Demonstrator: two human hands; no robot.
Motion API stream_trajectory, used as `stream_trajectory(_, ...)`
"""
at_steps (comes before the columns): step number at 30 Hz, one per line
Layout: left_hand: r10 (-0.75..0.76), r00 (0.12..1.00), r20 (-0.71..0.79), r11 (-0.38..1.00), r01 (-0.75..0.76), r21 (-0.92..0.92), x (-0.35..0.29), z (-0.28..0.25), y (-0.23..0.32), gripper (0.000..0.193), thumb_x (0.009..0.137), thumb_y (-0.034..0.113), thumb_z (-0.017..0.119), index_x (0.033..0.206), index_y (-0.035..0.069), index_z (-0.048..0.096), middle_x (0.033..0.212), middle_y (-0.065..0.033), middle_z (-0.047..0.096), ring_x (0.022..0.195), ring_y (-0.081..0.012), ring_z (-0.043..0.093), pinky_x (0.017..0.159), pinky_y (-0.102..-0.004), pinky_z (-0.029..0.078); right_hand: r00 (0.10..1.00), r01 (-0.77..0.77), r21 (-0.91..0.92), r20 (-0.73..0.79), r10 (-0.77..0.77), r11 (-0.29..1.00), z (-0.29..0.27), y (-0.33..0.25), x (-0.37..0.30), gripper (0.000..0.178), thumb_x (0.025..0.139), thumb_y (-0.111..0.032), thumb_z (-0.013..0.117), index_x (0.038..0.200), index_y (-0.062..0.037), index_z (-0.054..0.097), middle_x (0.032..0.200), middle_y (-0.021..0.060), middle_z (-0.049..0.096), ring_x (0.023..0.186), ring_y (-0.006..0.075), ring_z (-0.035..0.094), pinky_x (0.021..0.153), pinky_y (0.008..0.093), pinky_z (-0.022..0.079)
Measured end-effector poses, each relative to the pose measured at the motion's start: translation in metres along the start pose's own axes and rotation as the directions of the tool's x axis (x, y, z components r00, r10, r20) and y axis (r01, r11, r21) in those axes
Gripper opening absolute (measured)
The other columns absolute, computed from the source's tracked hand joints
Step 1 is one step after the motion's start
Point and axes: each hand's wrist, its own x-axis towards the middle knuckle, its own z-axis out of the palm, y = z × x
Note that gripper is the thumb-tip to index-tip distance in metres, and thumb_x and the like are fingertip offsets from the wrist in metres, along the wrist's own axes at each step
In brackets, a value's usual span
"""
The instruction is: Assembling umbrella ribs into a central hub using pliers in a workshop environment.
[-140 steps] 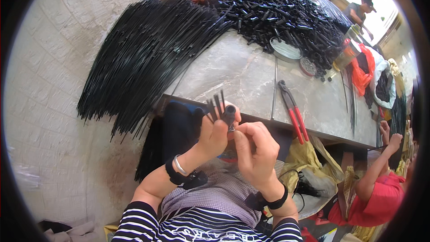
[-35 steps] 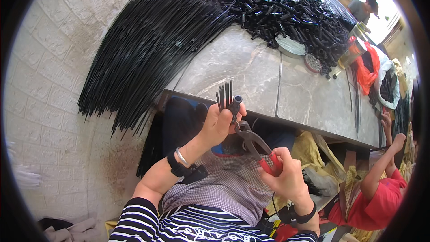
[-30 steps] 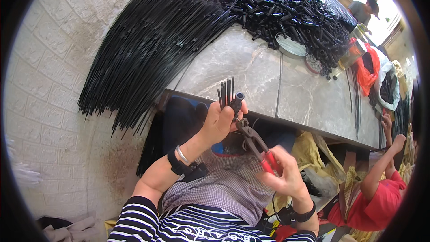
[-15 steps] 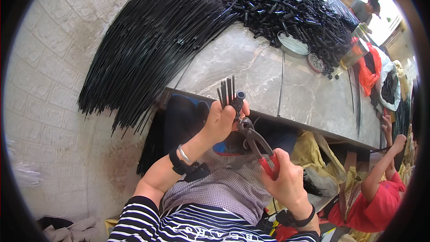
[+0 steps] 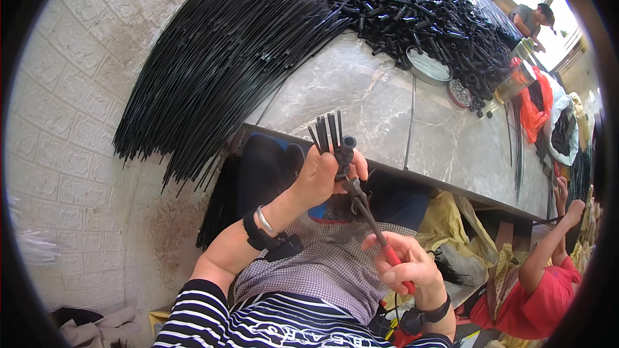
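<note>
My left grip (image 5: 316,177) holds the black tube (image 5: 345,154), rods (image 5: 333,130) beside it; right grip (image 5: 412,264) holds pliers (image 5: 373,222) below the tube. Tube's probably light, stiff; pinch mid-body.

Red tool handle (image 5: 392,256), black rods (image 5: 340,125), checked cloth (image 5: 309,261)

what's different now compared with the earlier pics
The pliers, first on the table, moved left and closer, into the right hand, their head now by the black tube. The left hand still holds that tube and a few rods.
</note>
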Motion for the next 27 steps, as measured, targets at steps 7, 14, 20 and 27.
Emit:
stream_trajectory(7, 0.002, 1.000, -0.004, 1.000, -0.002, -0.009, 0.001, 0.003, 0.005, 0.090, 0.077, 0.084, 0.031, 0.082, 0.000, 0.063, 0.059, -0.0029, 0.055, 0.045, -0.0054, 0.044, 0.041, -0.0190, 0.030, 0.980, 0.039, 0.287, 0.174, -0.092, 0.957, -0.007, 0.014, 0.003, 0.054, 0.080, -0.003, 0.059, 0.130, 0.0113, 0.043, 0.074, 0.0081, 0.056, 0.049, 0.0108, 0.053, 0.045, 0.0222, 0.041)
stream_trajectory(14, 0.072, 0.997, -0.010, 0.997, -0.071, 0.022, 0.002, 0.003, 0.010, 0.064, 0.091, 0.063, 0.047, 0.084, 0.001, 0.064, 0.062, 0.0030, 0.052, 0.052, -0.0019, 0.045, 0.046, -0.0178, 0.033, 0.834, 0.294, -0.864, 0.022, -0.552, 0.410, 0.000, 0.018, 0.010, 0.049, 0.091, -0.006, 0.057, 0.136, 0.0061, 0.042, 0.108, 0.0173, 0.056, 0.087, 0.0247, 0.062, 0.078, 0.0318, 0.050)
stream_trajectory(20, 0.061, 0.997, -0.037, 0.998, -0.061, 0.005, 0.001, 0.002, 0.009, 0.064, 0.091, 0.063, 0.048, 0.083, 0.001, 0.064, 0.064, 0.0031, 0.052, 0.054, -0.0024, 0.045, 0.047, -0.0185, 0.033, 0.852, 0.244, -0.901, 0.022, -0.523, 0.360, -0.001, 0.019, 0.011, 0.049, 0.092, -0.009, 0.058, 0.137, 0.0040, 0.041, 0.102, 0.0187, 0.060, 0.085, 0.0288, 0.063, 0.076, 0.0337, 0.050)
stream_trajectory(27, 0.038, 0.998, -0.045, 0.988, -0.031, 0.154, 0.001, 0.002, 0.013, 0.084, 0.080, 0.081, 0.036, 0.079, 0.002, 0.065, 0.060, 0.0014, 0.052, 0.048, -0.0043, 0.044, 0.043, -0.0197, 0.029, 0.825, 0.248, -0.926, 0.047, -0.564, 0.285, 0.000, 0.020, 0.010, 0.050, 0.092, -0.010, 0.058, 0.137, 0.0022, 0.041, 0.097, 0.0178, 0.059, 0.081, 0.0314, 0.061, 0.073, 0.0351, 0.050)
